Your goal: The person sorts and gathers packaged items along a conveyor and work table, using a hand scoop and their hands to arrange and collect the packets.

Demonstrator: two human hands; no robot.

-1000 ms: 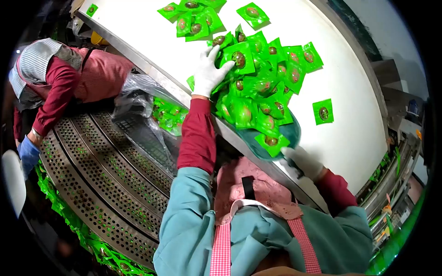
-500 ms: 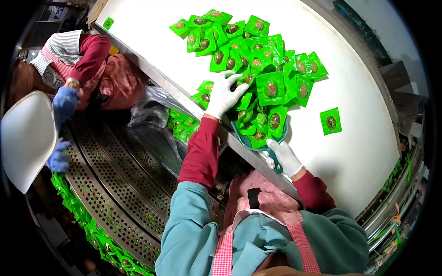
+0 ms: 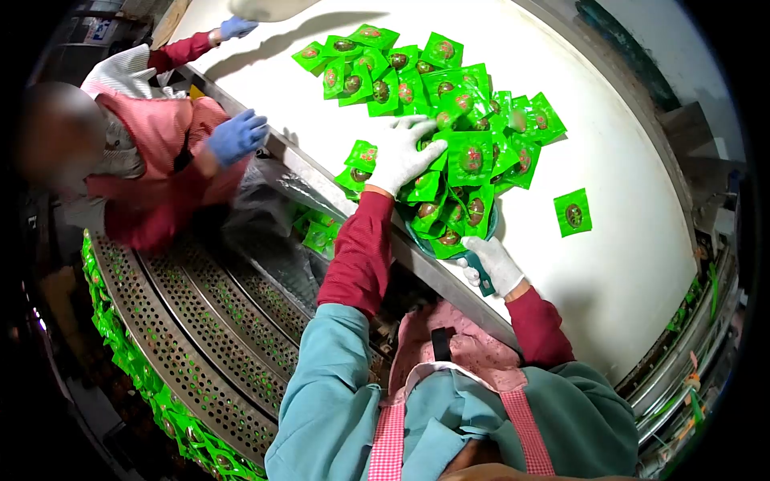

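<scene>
My left hand [image 3: 403, 157], in a white glove, lies over the near left side of a heap of green packets [image 3: 472, 159]. Its fingers are spread and touch the packets; the palm side is hidden. The sealed packets show a round brown item through or printed on the front. My right hand [image 3: 496, 264], also white-gloved, is closed round the handle of a teal scoop [image 3: 494, 227]. Several packets fill the scoop, which sits at the table's near edge against the heap.
The white table [image 3: 634, 264] has a metal edge and holds one lone packet [image 3: 573, 214] at right. A co-worker's blue-gloved hand [image 3: 237, 136] is at the left edge. Below are a plastic bag [image 3: 273, 210] with packets and a perforated metal conveyor [image 3: 176, 321].
My left hand has shifted slightly right, further over the packets. The co-worker has swung a white scoop from the far left up over the table's far end. My right hand stays nearly still.
</scene>
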